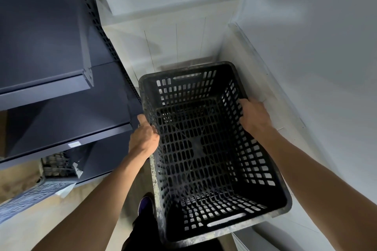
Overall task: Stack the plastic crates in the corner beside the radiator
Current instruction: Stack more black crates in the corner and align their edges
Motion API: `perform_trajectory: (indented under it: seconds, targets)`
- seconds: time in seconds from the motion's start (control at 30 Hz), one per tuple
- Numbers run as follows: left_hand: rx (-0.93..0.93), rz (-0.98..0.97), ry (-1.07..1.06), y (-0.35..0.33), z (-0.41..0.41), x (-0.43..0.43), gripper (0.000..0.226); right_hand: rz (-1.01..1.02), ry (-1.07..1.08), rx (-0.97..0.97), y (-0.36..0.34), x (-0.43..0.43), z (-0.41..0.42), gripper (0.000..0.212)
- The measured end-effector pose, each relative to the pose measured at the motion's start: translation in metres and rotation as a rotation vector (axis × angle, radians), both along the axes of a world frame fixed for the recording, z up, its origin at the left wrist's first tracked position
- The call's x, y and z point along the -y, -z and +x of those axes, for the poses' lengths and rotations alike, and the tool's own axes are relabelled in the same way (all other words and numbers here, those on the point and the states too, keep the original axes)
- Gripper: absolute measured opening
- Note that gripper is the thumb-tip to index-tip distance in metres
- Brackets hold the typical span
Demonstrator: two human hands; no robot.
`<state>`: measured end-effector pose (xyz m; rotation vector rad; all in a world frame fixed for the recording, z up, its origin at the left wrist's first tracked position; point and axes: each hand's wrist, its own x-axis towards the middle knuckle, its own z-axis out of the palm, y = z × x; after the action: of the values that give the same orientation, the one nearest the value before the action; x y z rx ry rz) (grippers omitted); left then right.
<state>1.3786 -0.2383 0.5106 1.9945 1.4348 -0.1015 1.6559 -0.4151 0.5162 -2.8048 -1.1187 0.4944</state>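
**Crate held in corner, both hands on rim**

A black plastic crate (195, 149), rectangular, with slotted lattice walls and a scuffed, pale-stained rim, is being held in the corner between dark metal shelving (51, 47) and white panelled walls (177, 36). The left hand (143, 138) is gripping the left rim. The right hand (255, 116) is curling its fingers over the right rim. Whether the crate is touching the tan floor (24, 220) cannot be told.

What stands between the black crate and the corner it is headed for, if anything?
Nothing visible. The left hand and right hand grip the black plastic crate by its side rims; the floor strip past its far rim shows nothing. The dark shelving is close on the left. Below the crate is hidden.
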Motion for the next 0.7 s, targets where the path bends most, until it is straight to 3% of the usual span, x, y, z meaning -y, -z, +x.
perform_trajectory:
  seconds: [0.27,0.43,0.6,0.7]
  targets:
    - [0.005,-0.035,-0.057,0.01,-0.006,0.009,0.023,0.101,0.048,-0.075,-0.006,0.016,-0.009,0.085]
    - [-0.015,0.058,-0.02,0.014,-0.014,0.02,0.048,0.012,0.1,-0.055,-0.003,0.019,-0.02,0.095]
    - [-0.005,-0.043,-0.045,0.011,-0.024,0.035,0.042,0.005,0.133,-0.09,-0.002,0.03,-0.028,0.101]
    - [0.001,0.039,-0.017,0.016,-0.026,0.036,0.053,-0.035,0.174,-0.082,-0.004,0.035,-0.033,0.098]
